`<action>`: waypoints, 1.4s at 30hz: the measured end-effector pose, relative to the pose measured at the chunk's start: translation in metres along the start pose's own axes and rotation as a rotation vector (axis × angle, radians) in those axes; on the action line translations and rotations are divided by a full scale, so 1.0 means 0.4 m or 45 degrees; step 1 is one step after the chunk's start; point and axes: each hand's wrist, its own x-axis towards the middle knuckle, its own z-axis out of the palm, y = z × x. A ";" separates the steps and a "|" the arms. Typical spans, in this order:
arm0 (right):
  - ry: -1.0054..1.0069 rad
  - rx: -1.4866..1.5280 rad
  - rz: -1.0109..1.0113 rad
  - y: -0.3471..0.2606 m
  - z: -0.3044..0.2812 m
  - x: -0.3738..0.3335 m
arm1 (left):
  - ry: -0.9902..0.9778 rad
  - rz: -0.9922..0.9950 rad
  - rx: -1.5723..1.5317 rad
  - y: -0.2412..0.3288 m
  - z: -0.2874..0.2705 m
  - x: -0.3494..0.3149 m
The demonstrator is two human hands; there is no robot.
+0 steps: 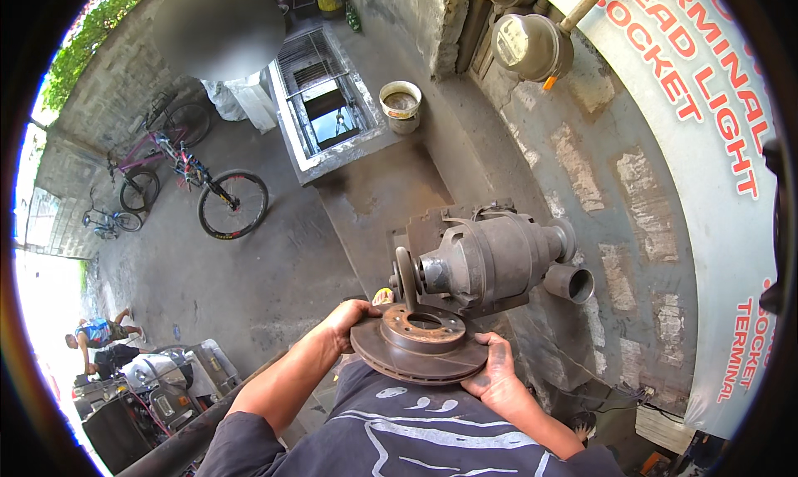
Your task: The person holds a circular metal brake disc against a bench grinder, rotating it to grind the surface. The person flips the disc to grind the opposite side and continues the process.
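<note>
A rusty brown brake disc (391,350) with a raised hub and bolt holes is held level in front of my dark shirt. My left hand (352,322) grips its left rim, thumb on top. On the opposite rim my right hand (494,370) is closed, its fingers smudged with dark grime. Just beyond the disc stands a bench grinder (490,257), a bulky grey motor. Its narrow wheel (406,279) faces left, right by the far edge of the disc; whether they touch I cannot tell. The undersides of both hands are hidden.
A short open pipe (569,284) sits right of the motor, near a patched wall (582,169). Farther off are a framed water tank (307,161), a bucket (401,107), and bicycles (233,202). Machinery (170,385) stands at lower left; a printed banner (715,103) hangs on the right.
</note>
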 end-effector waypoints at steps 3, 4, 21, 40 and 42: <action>0.028 0.023 -0.024 -0.013 -0.002 0.008 | -0.005 -0.011 -0.008 -0.002 0.013 0.019; 0.031 -0.007 -0.028 -0.016 0.004 0.009 | -0.010 -0.012 -0.017 0.001 0.005 0.017; 0.024 -0.019 -0.010 -0.011 0.016 0.015 | -0.064 0.002 -0.041 -0.004 -0.004 0.003; 0.064 -0.033 -0.045 -0.022 -0.018 -0.013 | -0.006 0.038 0.005 -0.018 0.035 0.003; 0.079 -0.038 -0.030 -0.028 -0.010 -0.031 | 0.028 0.045 0.027 -0.025 0.063 -0.002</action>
